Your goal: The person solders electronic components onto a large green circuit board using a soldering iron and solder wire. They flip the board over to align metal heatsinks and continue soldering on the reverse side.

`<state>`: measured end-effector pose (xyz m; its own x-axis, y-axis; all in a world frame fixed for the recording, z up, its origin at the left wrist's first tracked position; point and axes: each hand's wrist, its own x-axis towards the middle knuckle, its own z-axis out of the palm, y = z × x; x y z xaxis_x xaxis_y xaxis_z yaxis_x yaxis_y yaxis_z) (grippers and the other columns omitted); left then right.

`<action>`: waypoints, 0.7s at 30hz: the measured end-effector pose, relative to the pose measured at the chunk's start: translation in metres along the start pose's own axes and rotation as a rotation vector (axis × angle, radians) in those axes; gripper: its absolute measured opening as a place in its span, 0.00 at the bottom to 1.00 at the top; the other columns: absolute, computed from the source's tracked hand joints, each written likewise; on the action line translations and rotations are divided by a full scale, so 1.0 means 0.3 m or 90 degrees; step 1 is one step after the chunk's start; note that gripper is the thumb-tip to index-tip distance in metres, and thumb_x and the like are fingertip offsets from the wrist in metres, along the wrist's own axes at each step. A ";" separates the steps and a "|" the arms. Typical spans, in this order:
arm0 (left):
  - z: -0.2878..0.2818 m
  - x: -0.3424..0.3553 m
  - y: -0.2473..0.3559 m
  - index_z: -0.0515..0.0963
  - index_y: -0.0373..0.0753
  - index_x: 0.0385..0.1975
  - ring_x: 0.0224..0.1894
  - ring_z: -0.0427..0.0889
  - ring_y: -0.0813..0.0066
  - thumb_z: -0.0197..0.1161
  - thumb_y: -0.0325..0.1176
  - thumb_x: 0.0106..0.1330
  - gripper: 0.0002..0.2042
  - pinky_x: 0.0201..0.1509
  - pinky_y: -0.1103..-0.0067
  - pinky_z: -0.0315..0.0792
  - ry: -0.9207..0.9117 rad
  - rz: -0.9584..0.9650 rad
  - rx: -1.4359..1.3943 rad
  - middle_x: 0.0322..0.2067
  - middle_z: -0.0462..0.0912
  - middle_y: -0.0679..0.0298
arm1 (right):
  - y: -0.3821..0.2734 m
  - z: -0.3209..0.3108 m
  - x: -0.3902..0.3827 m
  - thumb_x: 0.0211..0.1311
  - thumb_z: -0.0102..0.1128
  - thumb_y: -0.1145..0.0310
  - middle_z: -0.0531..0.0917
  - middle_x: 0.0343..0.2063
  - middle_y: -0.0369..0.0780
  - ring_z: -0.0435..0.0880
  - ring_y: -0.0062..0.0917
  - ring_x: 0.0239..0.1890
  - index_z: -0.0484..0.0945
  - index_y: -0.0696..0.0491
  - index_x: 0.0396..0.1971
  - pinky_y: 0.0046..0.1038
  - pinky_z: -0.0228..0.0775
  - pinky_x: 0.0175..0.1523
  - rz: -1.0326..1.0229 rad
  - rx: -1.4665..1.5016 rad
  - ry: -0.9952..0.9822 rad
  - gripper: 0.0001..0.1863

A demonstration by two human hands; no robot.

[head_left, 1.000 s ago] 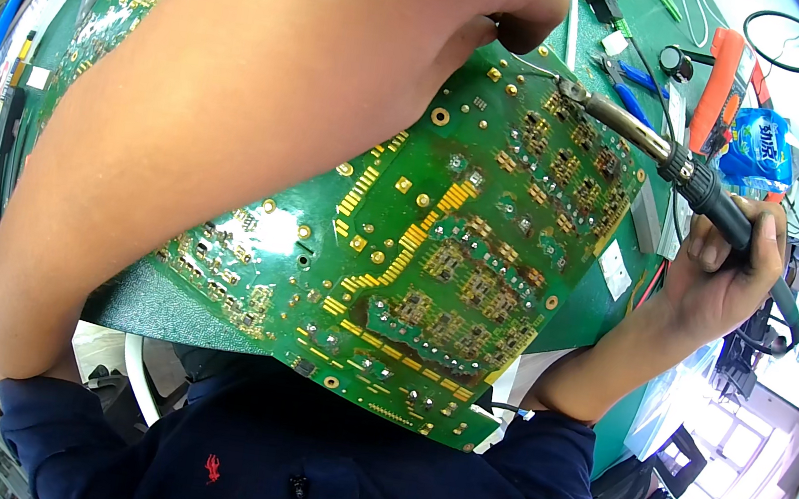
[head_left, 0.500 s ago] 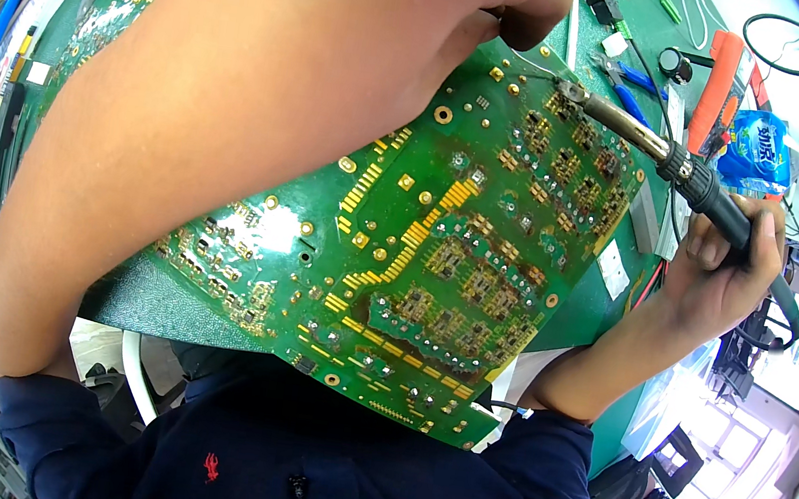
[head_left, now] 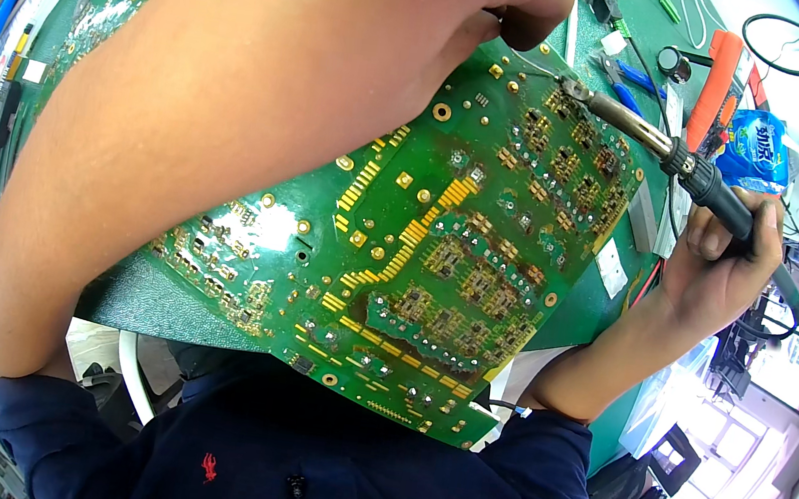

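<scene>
A large green circuit board (head_left: 390, 248) lies tilted across the bench edge, with gold pads and brownish residue around its component groups. My right hand (head_left: 731, 248) is closed around the dark handle of a soldering iron (head_left: 714, 197). The iron's tip points left and meets the board's far right part. Above the board's far edge, my left hand (head_left: 527, 9) is curled shut, its fingertips mostly hidden. A thin silvery solder wire (head_left: 534, 67) runs from beneath it toward the iron's tip. My left forearm crosses over the board and covers much of its left half.
Blue-handled cutters (head_left: 630, 93), an orange-handled tool (head_left: 713, 89) and a blue packet (head_left: 758, 145) lie on the green bench beyond the iron. A black cable (head_left: 790, 44) loops at the far right. Pens and tools (head_left: 16, 58) line the left side.
The iron's tip has shifted very slightly right relative to the board. Both hands keep nearly the same places and grips.
</scene>
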<state>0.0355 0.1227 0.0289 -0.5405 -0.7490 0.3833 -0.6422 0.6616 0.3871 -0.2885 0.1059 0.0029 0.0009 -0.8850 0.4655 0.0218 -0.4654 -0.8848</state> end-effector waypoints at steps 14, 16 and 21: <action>0.007 0.000 -0.004 0.81 0.35 0.36 0.33 0.77 0.52 0.63 0.20 0.58 0.07 0.35 0.64 0.71 0.008 0.000 -0.007 0.30 0.74 0.54 | 0.003 0.004 0.000 0.74 0.47 0.66 0.69 0.11 0.36 0.66 0.20 0.13 0.79 0.66 0.34 0.25 0.62 0.23 -0.015 0.008 -0.014 0.18; 0.005 0.005 0.002 0.81 0.35 0.36 0.33 0.77 0.52 0.63 0.19 0.58 0.08 0.34 0.64 0.71 0.009 0.000 -0.008 0.30 0.74 0.54 | 0.001 0.006 0.000 0.75 0.47 0.65 0.68 0.11 0.35 0.65 0.21 0.14 0.79 0.65 0.33 0.25 0.62 0.23 0.008 0.022 -0.001 0.19; 0.025 0.007 0.007 0.81 0.35 0.36 0.32 0.78 0.52 0.63 0.19 0.58 0.08 0.33 0.64 0.72 0.049 0.045 0.061 0.29 0.75 0.54 | -0.001 0.007 0.003 0.77 0.46 0.63 0.66 0.12 0.35 0.65 0.22 0.15 0.77 0.64 0.32 0.25 0.60 0.25 0.004 0.028 -0.014 0.20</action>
<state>0.0288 0.1221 0.0242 -0.5450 -0.6930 0.4720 -0.6549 0.7033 0.2766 -0.2864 0.1052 0.0037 0.0235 -0.8874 0.4603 0.0652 -0.4581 -0.8865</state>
